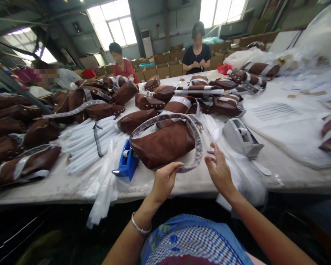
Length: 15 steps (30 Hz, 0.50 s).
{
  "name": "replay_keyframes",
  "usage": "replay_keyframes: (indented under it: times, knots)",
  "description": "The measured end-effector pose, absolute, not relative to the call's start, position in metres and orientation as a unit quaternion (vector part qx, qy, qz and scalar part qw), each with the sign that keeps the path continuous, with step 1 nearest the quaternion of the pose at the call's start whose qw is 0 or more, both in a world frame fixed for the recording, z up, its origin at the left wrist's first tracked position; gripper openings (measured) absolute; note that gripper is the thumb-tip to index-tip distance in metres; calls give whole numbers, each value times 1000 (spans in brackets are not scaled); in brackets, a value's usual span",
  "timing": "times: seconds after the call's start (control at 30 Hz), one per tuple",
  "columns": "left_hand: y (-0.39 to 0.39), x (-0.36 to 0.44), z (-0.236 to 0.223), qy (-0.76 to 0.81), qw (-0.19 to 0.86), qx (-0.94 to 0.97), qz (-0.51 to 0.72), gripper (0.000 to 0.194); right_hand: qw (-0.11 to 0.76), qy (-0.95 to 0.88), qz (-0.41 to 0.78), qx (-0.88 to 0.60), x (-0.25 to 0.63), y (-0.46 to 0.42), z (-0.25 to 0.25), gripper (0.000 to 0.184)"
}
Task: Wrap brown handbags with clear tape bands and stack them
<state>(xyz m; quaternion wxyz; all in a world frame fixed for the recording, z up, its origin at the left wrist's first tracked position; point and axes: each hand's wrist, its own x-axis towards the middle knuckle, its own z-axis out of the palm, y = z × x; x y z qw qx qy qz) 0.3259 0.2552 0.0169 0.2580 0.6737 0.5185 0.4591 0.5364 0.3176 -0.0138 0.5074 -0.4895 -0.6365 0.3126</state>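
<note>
A brown handbag [165, 144] lies on the table in front of me. Its long strap [198, 141], wrapped in clear plastic, loops up over the bag and down its right side. My left hand [165, 180] pinches the strap's plastic-covered lower end, just below the bag. To the right of the strap my right hand [218, 170] is raised with fingers apart, holding nothing. A blue tape dispenser [127, 162] stands against the bag's left side. Beyond my right hand is a grey tape dispenser [241, 138].
Brown handbags [51, 127] pile up at the left and across the back. White rolled tubes [91, 141] lie left of the blue dispenser. Clear plastic sheets [103, 191] hang over the front edge. Several people [197, 55] work across the table.
</note>
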Motion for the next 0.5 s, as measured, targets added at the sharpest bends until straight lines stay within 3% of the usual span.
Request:
replay_keyframes:
  times: [0.07,0.17,0.33,0.5]
  knots:
    - [263,324,27,511,317,662,446,18,465,-729,203,-459,547,302,-11,49]
    - [271,332,31,483,407,645,430,21,410,-806,207,-373,546,283,-6,33]
    - [281,355,6,455,536,524,481,40,471,-728,253,-430,540,277,-3,15]
    - [292,383,-28,460,672,278,509,54,499,-601,380,-495,546,276,-8,17]
